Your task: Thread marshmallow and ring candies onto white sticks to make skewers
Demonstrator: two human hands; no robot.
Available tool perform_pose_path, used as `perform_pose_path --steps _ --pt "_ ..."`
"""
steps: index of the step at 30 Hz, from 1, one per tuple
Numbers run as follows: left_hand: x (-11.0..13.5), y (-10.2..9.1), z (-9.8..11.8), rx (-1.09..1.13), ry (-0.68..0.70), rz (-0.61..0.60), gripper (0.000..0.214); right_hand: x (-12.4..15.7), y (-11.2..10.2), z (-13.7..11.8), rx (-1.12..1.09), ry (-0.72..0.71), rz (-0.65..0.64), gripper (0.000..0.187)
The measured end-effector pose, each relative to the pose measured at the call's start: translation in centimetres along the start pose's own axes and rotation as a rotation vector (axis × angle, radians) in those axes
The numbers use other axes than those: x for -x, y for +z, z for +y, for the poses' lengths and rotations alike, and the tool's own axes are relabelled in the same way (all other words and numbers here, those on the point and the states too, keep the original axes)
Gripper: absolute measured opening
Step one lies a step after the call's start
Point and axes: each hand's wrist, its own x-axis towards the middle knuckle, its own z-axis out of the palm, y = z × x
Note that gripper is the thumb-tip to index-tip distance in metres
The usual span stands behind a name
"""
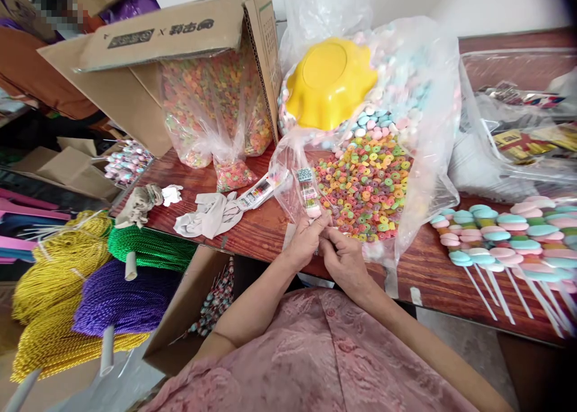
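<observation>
My left hand (pixel 309 242) is closed at the table's front edge, pinching the lower end of a small printed clear wrapper (pixel 308 190). Something pale pink, like a candy, shows just above the fingertips. My right hand (pixel 346 260) touches it from the right, fingers curled together; whatever they grip is hidden. Just beyond both hands lies a heap of colourful ring gummies (pixel 365 190) on clear plastic. Behind it, pink, white and blue candies (pixel 396 93) fill a clear bag, with an upturned yellow scalloped bowl (pixel 331 81) on top.
Candy skewers (pixel 509 238) with white sticks lie at right, beside a clear bin (pixel 478 124) of packets. At left stand a cardboard box (pixel 265 57) with bagged gummies (pixel 211 99), grey gloves (pixel 210 217) and printed wrappers (pixel 259 193). Bundled cords (pixel 126 298) hang lower left. A person's orange clothing (pixel 40 69) shows far left.
</observation>
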Motion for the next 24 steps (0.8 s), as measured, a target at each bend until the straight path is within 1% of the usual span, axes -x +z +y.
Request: perform_pose_path --steps 4,8,10,12,14,15,16,17,18,19,20,21,22,23,24 --pt "0.3 0.1 0.7 -0.141 -0.026 -0.053 0.027 -0.1 0.3 0.1 0.011 -0.011 0.038 0.021" --pt "0.1 0.4 1.1 -0.186 -0.022 -0.102 0.026 -0.5 0.6 0.4 0.042 -0.026 0.067 0.023" --pt "-0.3 0.2 1.0 -0.200 -0.013 -0.112 0.024 -0.8 0.3 0.4 0.052 -0.043 0.054 0.022" --pt "-0.9 -0.4 1.0 -0.206 -0.022 -0.121 0.024 -1.0 -0.7 0.2 0.104 -0.115 -0.010 0.020" --pt "-1.3 -1.1 1.1 -0.196 -0.080 -0.140 0.026 -1.2 -2.5 -0.1 0.236 -0.251 -0.061 0.019" --pt "-1.4 -1.4 1.3 -0.185 -0.134 -0.175 0.028 -1.3 -3.5 -0.3 0.321 -0.333 -0.056 0.021" --pt "-1.3 -1.7 1.6 -0.169 -0.199 -0.241 0.030 -1.5 -4.6 -0.4 0.408 -0.406 -0.052 0.027" --pt "-1.1 -1.8 1.9 -0.147 -0.271 -0.335 0.032 -1.9 -5.6 -0.4 0.470 -0.474 -0.064 0.034" --pt "-0.7 -1.7 2.1 -0.125 -0.350 -0.452 0.033 -2.4 -6.5 -0.5 0.511 -0.548 -0.099 0.039" --pt "-0.2 -1.6 2.4 -0.105 -0.435 -0.574 0.034 -2.9 -7.2 -0.4 0.534 -0.610 -0.164 0.040" --pt "0.2 -1.4 2.5 -0.090 -0.521 -0.681 0.035 -3.5 -7.7 -0.3 0.531 -0.644 -0.255 0.038" --pt "0.7 -1.1 2.6 -0.085 -0.604 -0.763 0.034 -4.2 -8.1 -0.2 0.522 -0.652 -0.365 0.034" --pt "1.1 -0.9 2.7 -0.090 -0.680 -0.818 0.034 -4.8 -8.3 0.0 0.506 -0.636 -0.478 0.029" --pt "1.5 -0.8 2.6 -0.112 -0.738 -0.848 0.034 -5.3 -8.4 0.2 0.487 -0.610 -0.578 0.024" --pt "1.7 -0.8 2.6 -0.157 -0.767 -0.861 0.035 -5.6 -8.5 0.5 0.471 -0.588 -0.655 0.020"
